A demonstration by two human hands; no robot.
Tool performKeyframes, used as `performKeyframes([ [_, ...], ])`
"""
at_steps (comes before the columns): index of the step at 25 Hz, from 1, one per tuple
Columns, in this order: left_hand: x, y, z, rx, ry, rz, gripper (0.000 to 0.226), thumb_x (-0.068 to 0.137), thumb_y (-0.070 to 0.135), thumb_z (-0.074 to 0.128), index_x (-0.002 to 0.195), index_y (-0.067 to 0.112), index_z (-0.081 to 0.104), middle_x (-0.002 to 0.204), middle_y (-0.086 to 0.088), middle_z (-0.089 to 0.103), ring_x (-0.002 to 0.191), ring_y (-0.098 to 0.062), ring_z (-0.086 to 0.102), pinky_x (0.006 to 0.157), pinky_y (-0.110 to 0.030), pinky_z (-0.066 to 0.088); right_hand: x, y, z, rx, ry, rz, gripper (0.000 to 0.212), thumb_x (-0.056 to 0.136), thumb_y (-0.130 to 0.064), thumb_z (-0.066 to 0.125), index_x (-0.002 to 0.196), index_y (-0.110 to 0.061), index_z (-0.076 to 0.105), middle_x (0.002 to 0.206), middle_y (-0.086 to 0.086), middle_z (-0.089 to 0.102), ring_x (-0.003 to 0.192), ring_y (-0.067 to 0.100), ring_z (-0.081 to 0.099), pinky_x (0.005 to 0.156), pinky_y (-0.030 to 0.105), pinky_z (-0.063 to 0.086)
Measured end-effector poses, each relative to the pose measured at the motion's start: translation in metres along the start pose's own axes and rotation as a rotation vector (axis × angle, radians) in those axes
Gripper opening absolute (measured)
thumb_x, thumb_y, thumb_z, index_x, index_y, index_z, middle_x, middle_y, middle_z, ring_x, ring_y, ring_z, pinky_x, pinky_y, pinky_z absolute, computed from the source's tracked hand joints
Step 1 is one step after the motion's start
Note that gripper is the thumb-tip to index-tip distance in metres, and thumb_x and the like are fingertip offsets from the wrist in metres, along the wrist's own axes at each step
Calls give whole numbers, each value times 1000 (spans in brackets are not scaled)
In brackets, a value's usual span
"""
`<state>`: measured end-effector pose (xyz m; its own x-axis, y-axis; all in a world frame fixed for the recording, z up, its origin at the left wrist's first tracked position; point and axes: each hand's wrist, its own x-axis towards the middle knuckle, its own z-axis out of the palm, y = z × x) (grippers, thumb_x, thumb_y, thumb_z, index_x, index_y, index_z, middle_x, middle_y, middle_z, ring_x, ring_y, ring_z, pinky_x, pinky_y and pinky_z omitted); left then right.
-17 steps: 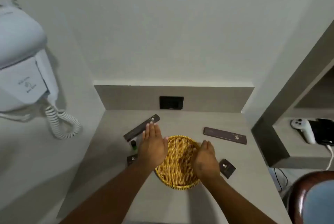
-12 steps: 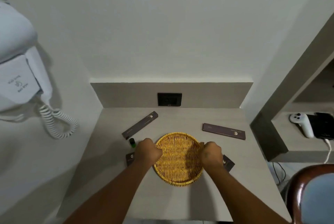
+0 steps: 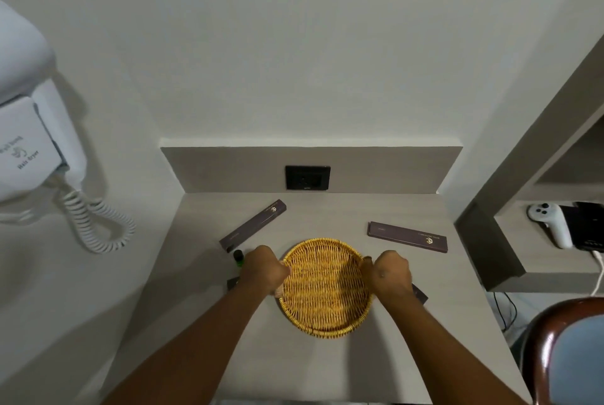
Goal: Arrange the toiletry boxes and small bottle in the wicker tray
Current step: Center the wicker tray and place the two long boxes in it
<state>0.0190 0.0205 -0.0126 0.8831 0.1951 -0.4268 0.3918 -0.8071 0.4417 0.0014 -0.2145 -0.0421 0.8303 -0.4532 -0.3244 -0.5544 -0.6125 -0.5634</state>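
White walls, a grey countertop (image 3: 327, 359), a black socket (image 3: 307, 177), a wall-mounted hair dryer (image 3: 29, 130).

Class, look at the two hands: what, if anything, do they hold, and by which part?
Both hold the wicker tray by its rim: left hand on the left edge, right hand on the right edge.

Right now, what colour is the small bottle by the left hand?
The small bottle is green with a black cap; seen in the head view.

Wicker tray (image 3: 323, 303) golden-yellow, woven; long boxes (image 3: 407, 236) dark purple-brown; small bottle (image 3: 239, 258) green, black cap.
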Motion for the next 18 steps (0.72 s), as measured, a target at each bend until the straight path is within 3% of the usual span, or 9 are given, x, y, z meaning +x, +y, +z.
performKeyframes([
  [2,13,-1,-24,11,90,69,40,79,40,75,88,2,63,68,-3,56,69,-22,58,57,-28,43,17,4,-20,-69,11,-26,40,88,-41,64,77,-2,64,79,12,68,68,26,63,61,32,52],
  [5,57,-11,-67,134,185,147,39,77,38,76,83,4,59,77,-12,62,77,-31,64,61,-32,47,63,17,-59,-272,54,-60,18,89,-22,65,92,-4,66,90,14,70,83,30,67,77,38,57],
  [9,114,-22,-90,424,18,121,57,67,35,83,106,-1,63,110,-21,67,103,-36,63,82,-35,52,110,32,-90,-481,-52,-113,5,87,-12,64,92,-11,61,98,13,66,86,26,61,83,38,54],
  [13,135,-29,-76,490,-84,87,54,60,29,89,95,-3,64,102,-20,70,95,-34,66,73,-31,51,132,48,-88,-562,-143,-159,30,79,-7,73,105,-11,61,103,11,63,95,29,62,87,39,53],
  [16,144,-34,-71,503,-80,89,50,59,29,89,89,-1,63,100,-20,70,94,-35,66,74,-32,52,140,52,-90,-572,-163,-167,25,83,-6,66,106,-13,63,98,11,63,90,28,61,85,37,52],
  [18,147,-35,-69,482,-73,82,44,58,28,90,76,4,57,95,-19,70,89,-34,67,66,-30,49,145,52,-91,-605,-186,-173,21,84,-8,65,103,-14,66,96,11,65,88,28,62,82,36,52],
])
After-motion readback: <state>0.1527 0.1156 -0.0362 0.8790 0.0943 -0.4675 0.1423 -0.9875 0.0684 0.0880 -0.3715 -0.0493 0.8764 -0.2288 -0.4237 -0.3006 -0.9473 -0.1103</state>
